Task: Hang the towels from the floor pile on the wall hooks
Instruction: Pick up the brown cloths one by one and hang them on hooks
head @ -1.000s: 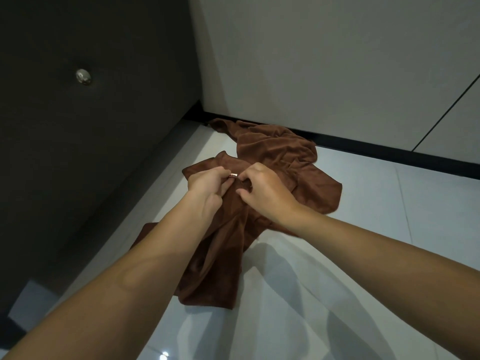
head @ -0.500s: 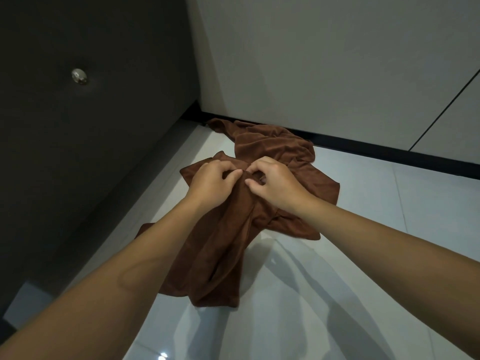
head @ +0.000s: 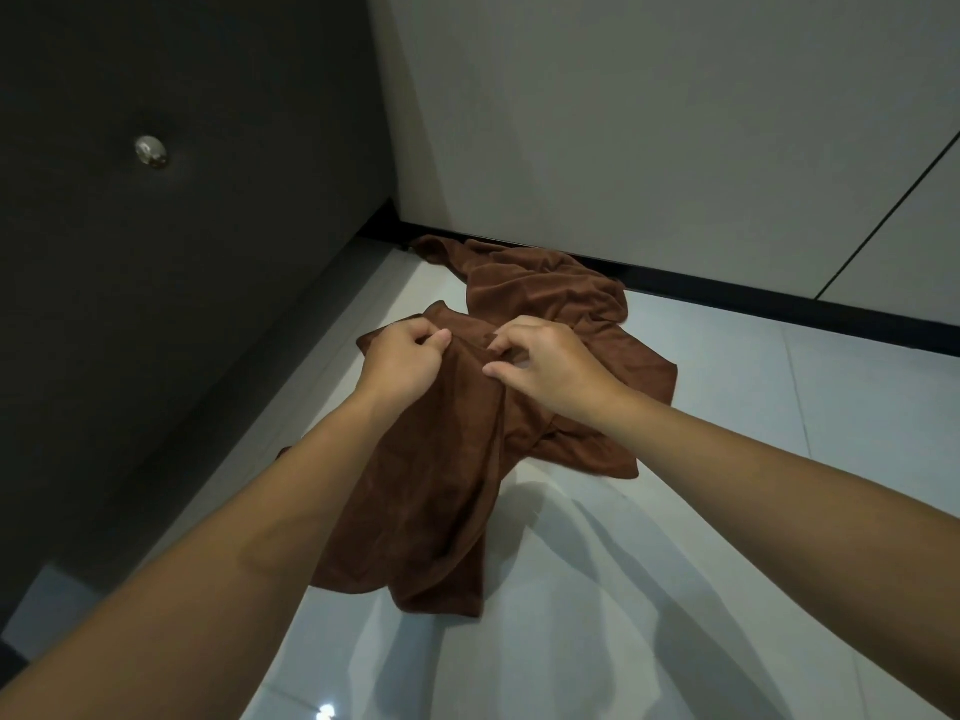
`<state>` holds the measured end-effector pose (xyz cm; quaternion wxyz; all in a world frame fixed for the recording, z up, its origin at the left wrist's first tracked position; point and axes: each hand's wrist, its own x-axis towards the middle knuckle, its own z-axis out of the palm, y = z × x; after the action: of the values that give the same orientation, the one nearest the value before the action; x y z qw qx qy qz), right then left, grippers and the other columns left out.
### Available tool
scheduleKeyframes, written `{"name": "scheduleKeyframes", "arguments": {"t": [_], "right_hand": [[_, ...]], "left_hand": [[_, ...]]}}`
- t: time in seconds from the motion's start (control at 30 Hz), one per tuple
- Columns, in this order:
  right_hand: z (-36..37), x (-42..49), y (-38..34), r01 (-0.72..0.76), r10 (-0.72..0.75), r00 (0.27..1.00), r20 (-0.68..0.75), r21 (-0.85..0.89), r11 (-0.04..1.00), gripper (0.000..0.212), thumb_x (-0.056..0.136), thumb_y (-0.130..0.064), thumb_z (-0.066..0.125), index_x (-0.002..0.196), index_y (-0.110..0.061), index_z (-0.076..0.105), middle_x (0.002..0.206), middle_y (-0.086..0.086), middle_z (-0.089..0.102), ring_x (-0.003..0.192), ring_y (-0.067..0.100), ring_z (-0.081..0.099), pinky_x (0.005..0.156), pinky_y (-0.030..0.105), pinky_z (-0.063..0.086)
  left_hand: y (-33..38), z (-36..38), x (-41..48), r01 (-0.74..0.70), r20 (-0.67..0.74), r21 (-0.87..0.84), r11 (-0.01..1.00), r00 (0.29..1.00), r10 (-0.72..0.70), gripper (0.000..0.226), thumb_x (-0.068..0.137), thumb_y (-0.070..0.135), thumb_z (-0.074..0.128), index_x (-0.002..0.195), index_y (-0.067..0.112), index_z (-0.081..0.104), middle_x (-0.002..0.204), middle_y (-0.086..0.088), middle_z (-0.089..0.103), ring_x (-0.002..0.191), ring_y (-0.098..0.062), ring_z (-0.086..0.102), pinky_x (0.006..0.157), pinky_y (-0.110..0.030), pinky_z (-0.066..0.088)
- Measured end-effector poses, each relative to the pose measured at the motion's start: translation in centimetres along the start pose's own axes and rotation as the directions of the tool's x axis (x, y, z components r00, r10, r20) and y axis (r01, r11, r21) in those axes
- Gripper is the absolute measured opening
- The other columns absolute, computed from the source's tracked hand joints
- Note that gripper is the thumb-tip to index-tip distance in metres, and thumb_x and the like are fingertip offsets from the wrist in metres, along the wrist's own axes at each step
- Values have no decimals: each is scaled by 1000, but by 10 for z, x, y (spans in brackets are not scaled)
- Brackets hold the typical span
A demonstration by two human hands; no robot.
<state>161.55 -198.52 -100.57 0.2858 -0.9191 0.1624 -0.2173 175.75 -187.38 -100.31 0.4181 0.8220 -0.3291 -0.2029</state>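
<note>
Centre frame, the left hand (head: 402,363) and right hand (head: 550,366) pinch the top edge of a brown towel (head: 447,485), fingers curled. The pile (head: 545,288) lies behind it against the black baseboard (head: 727,291). Open floor (head: 701,511) spreads right. A hook (head: 150,152) sits upper left on the dark wall (head: 182,304).

Hands: 2, left hand (head: 402,363) and right hand (head: 550,366).
Brown towels: 1 held towel (head: 441,485), plus floor pile (head: 540,288) behind it. Piece count in pile not resolvable, folds merge.
Round metal knob (head: 151,152): 1.
Walls: 2, dark wall (head: 208,252) and light wall (head: 649,122).
Floor (head: 779,433): 1, tiled.
</note>
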Motion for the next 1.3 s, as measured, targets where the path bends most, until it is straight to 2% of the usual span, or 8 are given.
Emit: {"name": "scheduleKeyframes", "arguments": {"t": [0.17,0.43,0.67,0.8,0.9,1.03,1.17,1.3], "right_hand": [[-12,3,8,-142,150,985,-81,97,985,5,88,-15,68,93,-15,67,91,-6,65,86,10,62,75,8,44],[-19,-3,15,-197,212,977,-30,263,945,12,84,-16,73,88,-26,68,91,-12,68,89,5,64,82,16,50],[-35,-4,26,-203,210,975,-72,89,975,2,90,-11,64,92,-12,64,90,-6,64,82,7,58,72,5,41],[-42,-10,44,-198,196,960,-202,12,980,5,92,-7,59,94,-11,60,89,-9,59,79,3,53,70,0,35],[-47,-12,56,-232,225,936,-271,6,973,9,94,-5,55,97,-12,60,93,-6,60,86,10,55,73,1,35],[-52,-12,66,-301,285,897,-338,5,953,12,94,-4,53,98,-12,61,98,1,65,92,16,60,82,22,46],[-55,-12,68,-356,354,868,-349,62,933,10,96,-5,53,99,-11,60,94,-4,62,89,11,58,76,9,42],[-55,-7,65,-354,363,852,-377,94,930,10,95,-5,54,98,-11,61,93,-4,62,87,7,57,70,-1,37]], "left_hand": [[-5,-5,0,-131,137,7,991,982,128,24,96,33,58,73,30,64,74,14,61,74,-4,55,66,-25,39],[-11,4,0,-249,219,155,956,952,212,18,96,36,56,81,34,65,82,16,64,84,-8,59,71,-25,43],[-12,4,1,-293,268,225,929,935,230,17,95,41,56,92,27,67,87,11,64,84,-10,60,71,-25,47],[-21,0,1,-271,336,344,899,930,152,25,91,45,61,74,27,58,71,10,57,69,-11,56,59,-23,36],[-29,-8,1,-281,507,369,886,860,62,25,90,45,63,77,24,62,76,8,59,73,-13,57,64,-27,45],[-42,-15,-3,-218,677,393,893,726,-121,38,88,50,63,112,22,67,108,4,67,96,-15,65,92,-36,54],[-34,-10,-20,-96,807,219,971,578,-125,29,93,42,60,103,15,68,86,-13,59,63,-23,53,61,-26,52],[-20,-2,-29,-23,844,82,996,534,-57,14,93,26,64,104,23,72,91,-9,59,74,-21,54,63,-26,54]]}}
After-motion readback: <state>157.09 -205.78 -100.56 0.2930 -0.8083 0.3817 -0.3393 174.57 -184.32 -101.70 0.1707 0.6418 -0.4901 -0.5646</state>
